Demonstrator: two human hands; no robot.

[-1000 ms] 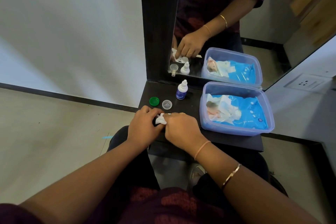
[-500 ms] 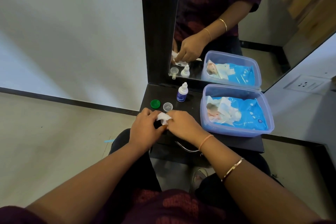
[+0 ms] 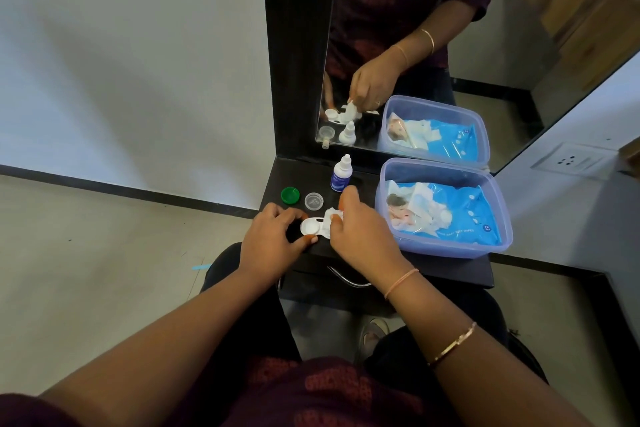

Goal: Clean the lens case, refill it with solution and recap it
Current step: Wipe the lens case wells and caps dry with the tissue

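Head view: a person sits at a small black worktop (image 3: pixel 460 270) below a mirror (image 3: pixel 398 10), with both hands at its front left corner.
Lens case (image 3: pixel 310 227): white, both wells uncapped, at the front edge near the left corner. The left well shows bare and the right one is under the wipe.
Left hand (image 3: pixel 273 241): thumb and fingers pinch the case's left end, steadying it.
Right hand (image 3: pixel 360 234): fingers curl round a crumpled white wipe (image 3: pixel 334 214) and press it onto the right well.
Caps: a green cap (image 3: pixel 290 195) and a clear cap (image 3: pixel 313 201) lie side by side near the left edge, just behind the hands and apart from the case.
Solution bottle (image 3: pixel 341 174): upright near the back edge by the mirror; I cannot tell whether its white top is sealed.
Tub (image 3: pixel 446 248): lilac plastic, on the right half of the worktop, holding a blue wet-wipes pack (image 3: pixel 460 211).
Step in hand: cleaning, probably wiping out the right well. Refilling and recapping are not yet begun.
Next move: likely to finish the wiping and put the wipe down, which frees the right hand for the bottle. The left hand should keep the case level so the solution stays in the wells.
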